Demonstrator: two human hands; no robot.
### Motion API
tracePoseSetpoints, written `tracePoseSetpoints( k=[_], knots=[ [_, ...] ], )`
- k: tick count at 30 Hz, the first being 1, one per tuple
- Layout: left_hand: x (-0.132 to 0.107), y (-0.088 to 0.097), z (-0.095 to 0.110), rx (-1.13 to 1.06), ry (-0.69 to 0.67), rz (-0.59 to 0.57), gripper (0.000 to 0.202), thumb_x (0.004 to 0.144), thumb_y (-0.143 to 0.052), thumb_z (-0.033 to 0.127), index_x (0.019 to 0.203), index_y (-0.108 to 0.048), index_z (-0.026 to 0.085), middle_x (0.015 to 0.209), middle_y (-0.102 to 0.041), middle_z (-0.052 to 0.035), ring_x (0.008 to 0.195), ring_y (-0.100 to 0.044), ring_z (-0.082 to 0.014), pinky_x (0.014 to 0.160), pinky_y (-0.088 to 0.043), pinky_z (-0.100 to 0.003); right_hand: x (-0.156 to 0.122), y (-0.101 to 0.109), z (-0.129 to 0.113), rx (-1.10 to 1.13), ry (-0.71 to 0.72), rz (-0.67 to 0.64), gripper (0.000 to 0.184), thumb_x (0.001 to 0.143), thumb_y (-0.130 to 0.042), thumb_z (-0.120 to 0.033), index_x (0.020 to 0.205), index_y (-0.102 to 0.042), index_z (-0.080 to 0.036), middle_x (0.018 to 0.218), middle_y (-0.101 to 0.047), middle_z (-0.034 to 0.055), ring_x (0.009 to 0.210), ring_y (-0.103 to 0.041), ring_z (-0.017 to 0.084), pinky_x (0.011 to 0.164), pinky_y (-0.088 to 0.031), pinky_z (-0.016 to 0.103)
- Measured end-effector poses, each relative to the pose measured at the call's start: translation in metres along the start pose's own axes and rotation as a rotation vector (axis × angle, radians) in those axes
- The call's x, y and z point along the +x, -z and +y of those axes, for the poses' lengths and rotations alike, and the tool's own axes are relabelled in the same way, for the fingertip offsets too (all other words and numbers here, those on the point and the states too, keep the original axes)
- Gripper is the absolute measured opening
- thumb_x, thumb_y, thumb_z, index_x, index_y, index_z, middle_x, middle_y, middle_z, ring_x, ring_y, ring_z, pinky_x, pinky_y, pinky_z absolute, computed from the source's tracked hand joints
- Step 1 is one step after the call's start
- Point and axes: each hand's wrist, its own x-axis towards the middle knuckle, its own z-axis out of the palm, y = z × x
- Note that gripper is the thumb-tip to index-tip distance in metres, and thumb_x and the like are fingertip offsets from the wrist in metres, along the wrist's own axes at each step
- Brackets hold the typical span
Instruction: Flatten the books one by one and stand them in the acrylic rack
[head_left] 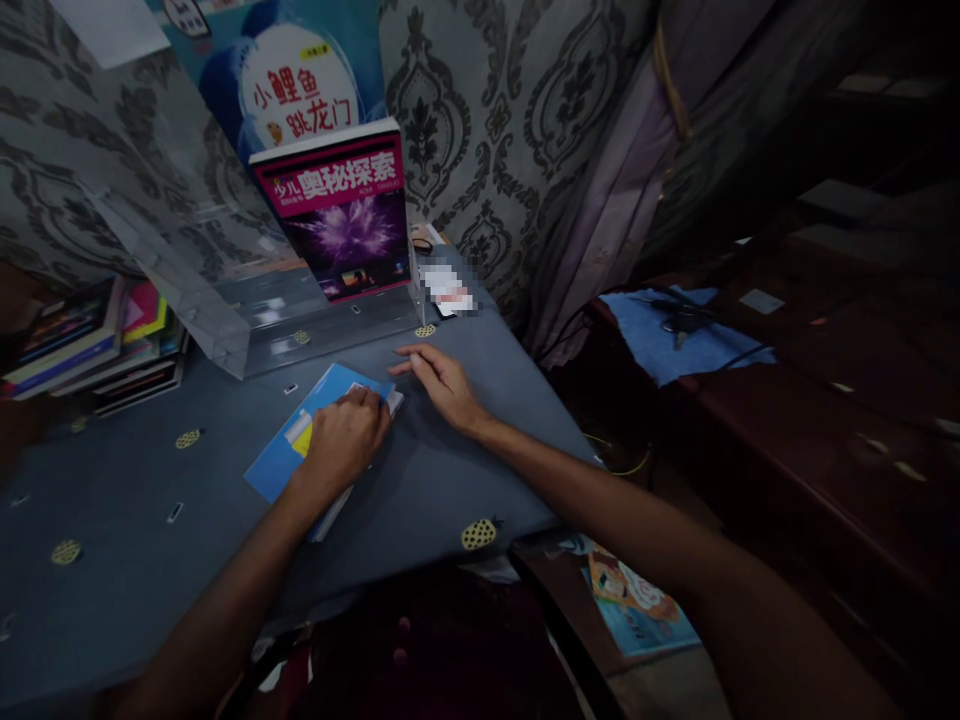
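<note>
A blue book (279, 449) with a white and yellow patch on its cover lies slanted on the tablecloth. Across its upper right part rests my left hand (348, 432), fingers curled in at the book's edge and closed on it; the fingertips are hidden. Just right of the book, my right hand (448, 386) hovers near or touches the cloth, holding nothing, with thumb and fingers stretched out and apart. Behind both hands, a dark book with a pink title band (352, 225) leans upright in a clear acrylic stand (330, 330).
A larger blue picture book (300, 70) stands at the back against the patterned curtain (457, 120). Stacked books (97, 340) sit at the left. The grey tablecloth (225, 550) ends at a right edge. Beyond it, a blue cloth (660, 330) lies on a dark red surface. Below is a colourful book (637, 605).
</note>
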Motion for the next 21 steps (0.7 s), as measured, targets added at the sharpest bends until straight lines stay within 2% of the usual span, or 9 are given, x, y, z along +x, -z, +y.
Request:
tracePoseSetpoints(
  k=[5, 8, 13, 15, 17, 21],
  knots=[
    [-0.001, -0.004, 0.002, -0.016, -0.003, 0.014, 0.031, 0.104, -0.045, 0.031, 0.109, -0.068, 0.011, 0.118, -0.07, -0.0175, 0.109, -0.07, -0.0308, 0.077, -0.057, -0.035, -0.003, 0.001, -0.004, -0.089, 0.048, -0.054, 0.035, 0.105, -0.039, -0.038, 0.121, -0.065, -0.021, 0.097, -0.078, 0.0048, 0.097, -0.071, 0.02, 0.093, -0.049, 0.035],
    [-0.002, -0.006, 0.004, -0.017, -0.017, 0.02, 0.029, 0.102, -0.048, 0.03, 0.109, -0.068, 0.011, 0.12, -0.069, -0.0186, 0.113, -0.069, -0.0309, 0.08, -0.059, -0.036, -0.006, 0.0, -0.004, -0.242, 0.06, -0.118, 0.033, 0.105, -0.041, -0.034, 0.123, -0.066, -0.021, 0.093, -0.077, 0.0045, 0.094, -0.07, 0.021, 0.09, -0.05, 0.035],
    [-0.004, -0.01, 0.002, -0.049, -0.037, 0.044, 0.027, 0.102, -0.051, 0.028, 0.114, -0.068, 0.01, 0.127, -0.067, -0.0195, 0.122, -0.065, -0.0314, 0.089, -0.059, -0.039, -0.011, -0.003, 0.001, -0.504, 0.156, -0.236, 0.03, 0.103, -0.046, -0.028, 0.12, -0.068, -0.02, 0.102, -0.076, 0.009, 0.093, -0.07, 0.021, 0.084, -0.051, 0.032],
    [-0.009, -0.015, -0.011, -0.102, -0.092, 0.077, 0.029, 0.101, -0.054, 0.03, 0.121, -0.066, 0.012, 0.135, -0.065, -0.018, 0.128, -0.062, -0.0305, 0.098, -0.057, -0.041, -0.014, -0.002, 0.002, -0.564, 0.177, -0.251, 0.028, 0.103, -0.046, -0.027, 0.119, -0.069, -0.02, 0.097, -0.076, 0.0083, 0.087, -0.07, 0.02, 0.08, -0.051, 0.03],
    [-0.021, -0.02, -0.032, -0.166, -0.19, 0.091, 0.035, 0.1, -0.057, 0.035, 0.129, -0.063, 0.016, 0.145, -0.059, -0.0153, 0.135, -0.056, -0.0286, 0.108, -0.051, -0.042, -0.017, -0.002, 0.003, -0.626, 0.187, -0.26, 0.027, 0.103, -0.047, -0.027, 0.116, -0.069, -0.02, 0.092, -0.076, 0.0078, 0.082, -0.07, 0.02, 0.076, -0.05, 0.029],
    [-0.066, -0.029, -0.086, -0.295, -0.425, 0.014, 0.067, 0.093, -0.065, 0.052, 0.152, -0.045, 0.027, 0.161, -0.042, -0.0093, 0.148, -0.041, -0.0285, 0.12, -0.038, -0.047, -0.023, -0.001, 0.002, -0.682, 0.194, -0.293, 0.027, 0.102, -0.045, -0.026, 0.112, -0.069, -0.017, 0.088, -0.074, 0.0098, 0.078, -0.07, 0.023, 0.073, -0.052, 0.033]
  ],
)
